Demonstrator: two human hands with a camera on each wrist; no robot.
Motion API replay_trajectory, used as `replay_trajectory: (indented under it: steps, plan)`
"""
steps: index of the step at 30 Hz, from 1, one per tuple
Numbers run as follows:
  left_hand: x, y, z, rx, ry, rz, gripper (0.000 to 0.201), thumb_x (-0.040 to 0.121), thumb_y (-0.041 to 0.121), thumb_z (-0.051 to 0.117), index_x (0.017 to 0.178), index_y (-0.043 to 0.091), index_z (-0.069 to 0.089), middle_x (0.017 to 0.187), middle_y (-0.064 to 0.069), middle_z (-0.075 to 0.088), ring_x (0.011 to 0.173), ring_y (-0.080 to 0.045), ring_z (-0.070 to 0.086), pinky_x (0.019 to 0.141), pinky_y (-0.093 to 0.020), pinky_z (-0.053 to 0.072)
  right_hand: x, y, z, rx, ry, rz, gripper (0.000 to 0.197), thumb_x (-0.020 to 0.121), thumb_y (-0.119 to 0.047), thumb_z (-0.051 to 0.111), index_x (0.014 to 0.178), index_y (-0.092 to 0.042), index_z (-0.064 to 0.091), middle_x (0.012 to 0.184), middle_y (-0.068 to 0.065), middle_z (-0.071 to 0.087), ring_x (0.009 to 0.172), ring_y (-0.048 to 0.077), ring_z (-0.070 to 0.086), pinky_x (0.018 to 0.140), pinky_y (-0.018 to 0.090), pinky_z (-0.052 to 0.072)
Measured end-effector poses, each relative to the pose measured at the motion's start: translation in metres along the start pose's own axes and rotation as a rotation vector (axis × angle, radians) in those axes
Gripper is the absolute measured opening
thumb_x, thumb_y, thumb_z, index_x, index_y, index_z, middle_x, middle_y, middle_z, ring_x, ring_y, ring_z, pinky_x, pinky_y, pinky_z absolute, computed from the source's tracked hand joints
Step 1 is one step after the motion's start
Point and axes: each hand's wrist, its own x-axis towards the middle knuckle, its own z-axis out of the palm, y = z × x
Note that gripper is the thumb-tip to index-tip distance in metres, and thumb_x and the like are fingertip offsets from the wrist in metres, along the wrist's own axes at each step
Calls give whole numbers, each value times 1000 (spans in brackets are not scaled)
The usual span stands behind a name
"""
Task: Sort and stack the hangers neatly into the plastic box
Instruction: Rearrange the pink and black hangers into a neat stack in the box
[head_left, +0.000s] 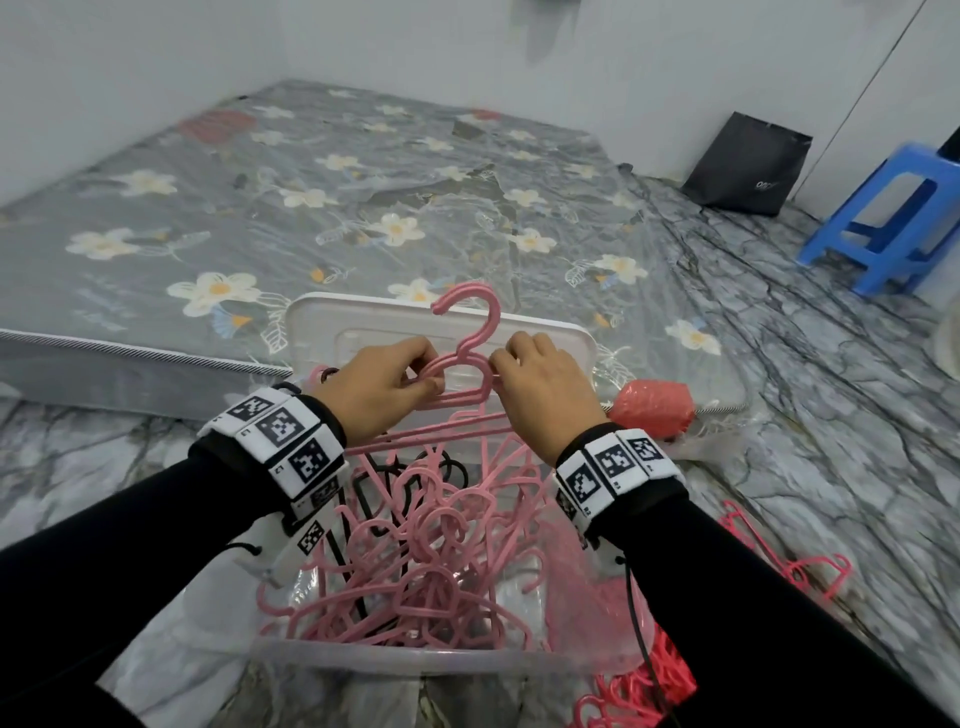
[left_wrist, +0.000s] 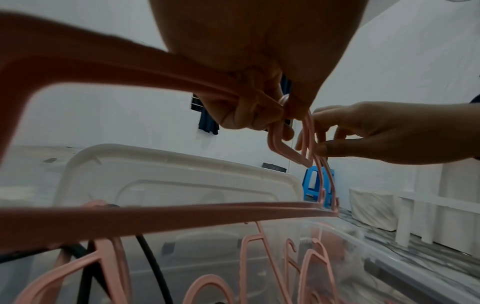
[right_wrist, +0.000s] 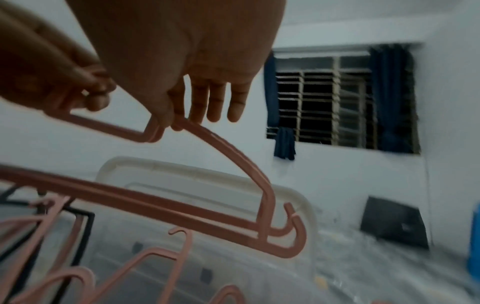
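Both hands hold a small bunch of pink hangers (head_left: 470, 358) upright above the clear plastic box (head_left: 395, 659). My left hand (head_left: 387, 384) grips the bunch at the left shoulder by the neck, fingers curled round it (left_wrist: 249, 115). My right hand (head_left: 540, 384) pinches the right shoulder (right_wrist: 168, 123) between thumb and forefinger, its other fingers straight. The hook points up and to the left. Inside the box lies a tangled heap of pink hangers (head_left: 431, 571) with a few black hangers (head_left: 410, 483) among them.
The box's white lid (head_left: 322, 325) leans behind it against a flowered mattress (head_left: 260, 208). Brighter pink hangers (head_left: 800, 566) lie on the marbled floor at right and by the box's near right corner. A pink roll (head_left: 652, 408), a blue stool (head_left: 893, 218) and a black bag (head_left: 748, 163) stand further right.
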Motion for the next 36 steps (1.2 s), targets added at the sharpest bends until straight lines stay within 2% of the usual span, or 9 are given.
replay_trajectory:
  steps: [3, 6, 13, 16, 21, 24, 29, 33, 36]
  plan:
    - [3, 2, -1, 87, 72, 67, 8, 93, 27, 55, 86, 23, 54, 83, 8, 55, 64, 2, 49, 61, -15, 35, 1, -3, -2, -72, 10, -24, 20, 94, -7, 36, 108, -10, 50, 106, 8, 54, 97, 28, 46, 72, 33, 30]
    - [1, -1, -4, 432, 109, 32, 21, 97, 44, 38, 93, 25, 47, 86, 5, 48, 72, -14, 50, 65, -31, 44, 2, -6, 2, 30, -21, -30, 23, 90, 1, 37, 108, -8, 49, 104, 9, 55, 99, 27, 45, 72, 33, 37]
    - [4, -21, -8, 798, 51, -66, 36, 99, 47, 23, 81, 20, 37, 67, 2, 43, 65, -23, 44, 57, -32, 37, -1, -25, 28, 384, -49, 174, 23, 89, -1, 50, 111, -7, 45, 114, 8, 44, 99, 23, 46, 81, 32, 45]
    - [4, -30, -18, 807, 109, -115, 33, 99, 45, 29, 81, 18, 39, 63, 3, 42, 63, -24, 46, 56, -31, 34, -3, -32, 40, 305, -154, 148, 22, 86, 2, 49, 107, -6, 50, 111, 11, 49, 97, 27, 52, 78, 34, 46]
    - [8, -32, -29, 720, 147, -169, 27, 97, 38, 40, 89, 13, 48, 67, -2, 49, 66, -27, 52, 57, -32, 39, -19, -64, 84, 131, -658, -180, 32, 90, 2, 48, 122, 1, 50, 118, 20, 56, 104, 37, 58, 84, 47, 51]
    - [9, -31, -26, 660, 166, -168, 24, 95, 35, 42, 85, 14, 47, 65, -1, 48, 65, -27, 52, 57, -31, 37, -25, -74, 106, 152, -826, -105, 41, 93, -10, 48, 134, -2, 43, 132, 20, 49, 115, 38, 53, 92, 47, 46]
    - [9, -30, -24, 606, 155, -167, 24, 94, 35, 43, 76, 19, 41, 62, 2, 45, 65, -26, 50, 55, -30, 32, -28, -78, 115, 187, -760, -119, 41, 88, -3, 47, 128, 3, 41, 126, 25, 49, 101, 42, 58, 67, 44, 40]
    - [9, -27, -25, 531, 169, -171, 26, 96, 38, 42, 80, 17, 48, 64, 2, 47, 69, -27, 52, 59, -32, 37, -28, -76, 107, 135, -801, -171, 24, 86, -5, 55, 108, 1, 62, 109, 20, 59, 95, 38, 62, 76, 44, 53]
    - [8, -26, -31, 445, 190, -187, 27, 96, 40, 44, 85, 17, 54, 73, -3, 57, 76, -27, 55, 66, -36, 45, -17, -70, 82, 231, -815, -189, 20, 91, -14, 55, 104, -4, 67, 105, 17, 65, 97, 33, 62, 82, 37, 50]
